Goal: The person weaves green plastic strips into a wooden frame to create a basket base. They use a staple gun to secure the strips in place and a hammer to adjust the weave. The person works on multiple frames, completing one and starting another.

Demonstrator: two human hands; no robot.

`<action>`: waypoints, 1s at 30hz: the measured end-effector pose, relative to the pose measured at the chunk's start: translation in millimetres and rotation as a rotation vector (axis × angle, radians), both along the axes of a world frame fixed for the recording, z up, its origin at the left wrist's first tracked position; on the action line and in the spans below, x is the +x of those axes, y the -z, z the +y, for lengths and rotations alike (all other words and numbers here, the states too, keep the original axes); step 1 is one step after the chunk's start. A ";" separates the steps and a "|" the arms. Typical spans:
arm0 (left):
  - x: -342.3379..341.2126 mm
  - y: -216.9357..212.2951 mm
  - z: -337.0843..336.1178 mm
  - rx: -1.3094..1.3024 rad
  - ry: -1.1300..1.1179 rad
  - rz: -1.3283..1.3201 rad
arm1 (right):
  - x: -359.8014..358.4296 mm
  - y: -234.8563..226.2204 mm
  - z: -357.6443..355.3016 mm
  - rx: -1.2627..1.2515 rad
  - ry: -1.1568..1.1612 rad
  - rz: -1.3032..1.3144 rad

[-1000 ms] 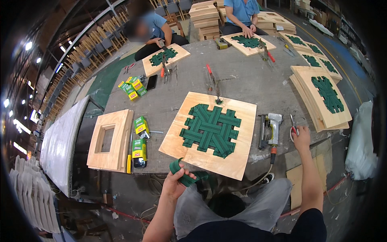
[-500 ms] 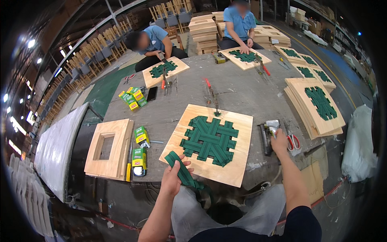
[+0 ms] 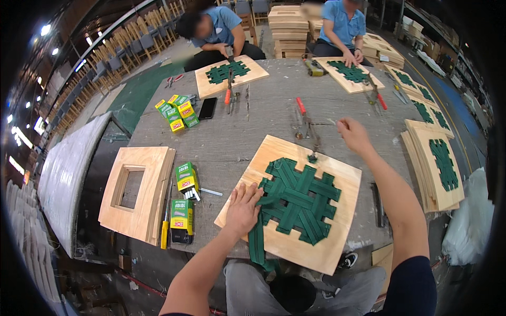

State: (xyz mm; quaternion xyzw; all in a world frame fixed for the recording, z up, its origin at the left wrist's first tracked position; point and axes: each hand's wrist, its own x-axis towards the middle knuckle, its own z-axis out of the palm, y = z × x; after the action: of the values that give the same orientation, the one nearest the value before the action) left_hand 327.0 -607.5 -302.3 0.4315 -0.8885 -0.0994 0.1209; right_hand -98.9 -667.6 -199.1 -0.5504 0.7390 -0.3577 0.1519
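close by, a long green strap [image 3: 256, 242], soft and ribbed, hanging past the near edge of a smooth, pale, square board [image 3: 287, 247]. left hand [image 3: 243, 209] flat and wide on the board's left side, fingertips right by the strap. to do this well, press the board firm and smooth any twist out of the strap. on the board, a bumpy green woven patch [image 3: 300, 197] with square tabs. farther off, the right hand [image 3: 354, 136], curled and narrow, over the rough gray table [image 3: 237, 145]; cannot tell if holding anything. near it, a tool [image 3: 302, 110] with a red grip; far away, more woven boards [image 3: 258, 73].
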 end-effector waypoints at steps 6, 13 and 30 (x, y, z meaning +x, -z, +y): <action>-24.0 -7.2 -11.4 0.040 0.090 0.049 | -28.6 40.2 -161.3 -0.106 0.081 0.200; -5.3 -5.2 -12.0 0.109 0.006 0.042 | 29.1 62.0 -250.3 0.338 -0.047 -0.409; -12.2 -3.5 -7.6 0.006 0.024 0.073 | 22.4 -71.4 -46.9 -0.250 -0.236 -0.071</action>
State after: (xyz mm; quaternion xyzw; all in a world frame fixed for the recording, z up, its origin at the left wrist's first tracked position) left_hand 314.8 -615.1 -298.8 0.4172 -0.8882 -0.1191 0.1509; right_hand -76.5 -714.5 -127.8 -0.6351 0.6132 -0.4454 0.1492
